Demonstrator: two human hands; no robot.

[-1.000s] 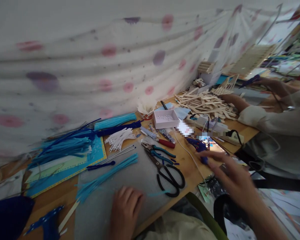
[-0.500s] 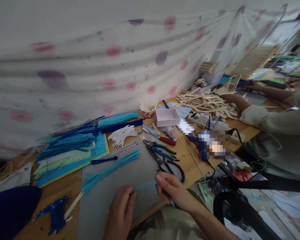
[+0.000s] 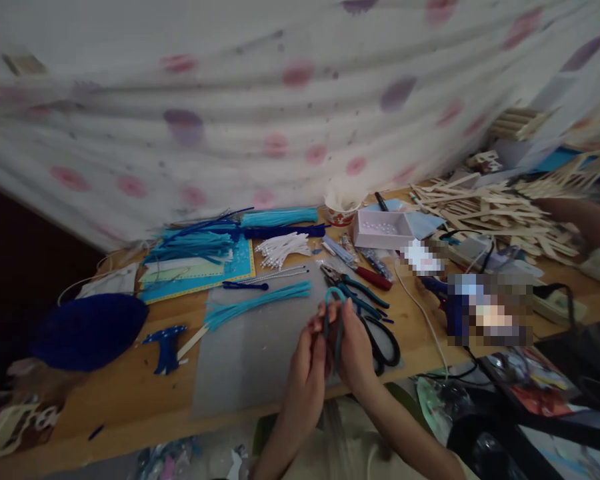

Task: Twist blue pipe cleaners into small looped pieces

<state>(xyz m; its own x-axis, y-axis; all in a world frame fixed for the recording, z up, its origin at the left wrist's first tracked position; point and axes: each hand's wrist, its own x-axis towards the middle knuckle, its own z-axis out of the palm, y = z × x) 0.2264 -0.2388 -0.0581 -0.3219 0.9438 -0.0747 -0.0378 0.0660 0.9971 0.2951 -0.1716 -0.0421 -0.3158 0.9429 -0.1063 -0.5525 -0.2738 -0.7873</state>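
Observation:
A light blue pipe cleaner [image 3: 335,292] is bent into a narrow upright loop between my hands. My left hand [image 3: 309,357] closes on one side of it, and my right hand [image 3: 356,347] pinches the other side; the lower ends are partly hidden by fingers. Just right of my right hand lie black-handled scissors [image 3: 387,343] and teal-handled pliers [image 3: 363,291]. A bundle of light blue pipe cleaners [image 3: 260,302] rests on the grey mat [image 3: 245,370] to the left, with a twisted dark blue piece [image 3: 245,285] behind it.
White stems [image 3: 285,250] and a pink box of beads [image 3: 384,230] stand farther back. At left are a dark blue oval piece [image 3: 90,332] and a blue T-shaped piece [image 3: 166,348]. Wooden sticks [image 3: 495,217] pile up at right, near another person's arm [image 3: 575,223]. A white cable [image 3: 420,313] crosses the table.
My hands have come together and risen slightly. The pipe cleaner, stretched between them before, is now folded into a loop. The view has swung left.

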